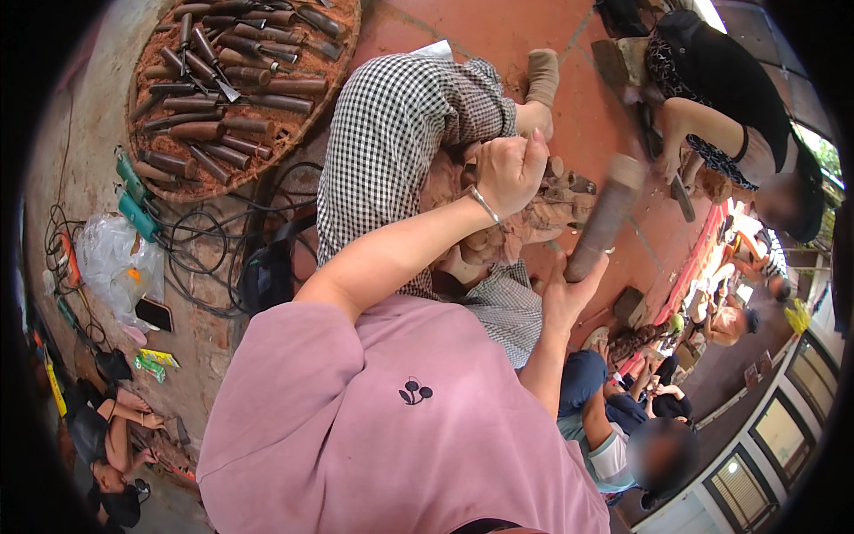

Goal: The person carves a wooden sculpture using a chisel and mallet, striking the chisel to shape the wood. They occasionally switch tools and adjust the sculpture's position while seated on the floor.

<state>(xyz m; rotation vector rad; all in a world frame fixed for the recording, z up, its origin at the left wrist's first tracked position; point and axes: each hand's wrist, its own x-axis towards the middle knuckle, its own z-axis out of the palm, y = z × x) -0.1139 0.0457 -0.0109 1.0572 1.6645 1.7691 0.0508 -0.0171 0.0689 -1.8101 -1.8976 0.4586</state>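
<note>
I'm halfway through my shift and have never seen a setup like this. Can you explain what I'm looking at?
There is no machine here: these are a person's bare hands. The one wide picture comes from a camera worn on the head, looking down, so straight edges bend near the rim.

The right hand grips a thick wooden club. The left hand is closed in a fist above a wooden carving between the legs; I cannot tell what, if anything, it holds.

On the floor, to the left, a round tray carries many wooden-handled tools on reddish shavings. Nearer are a plastic bag and a phone. The others around are separate people.
</note>
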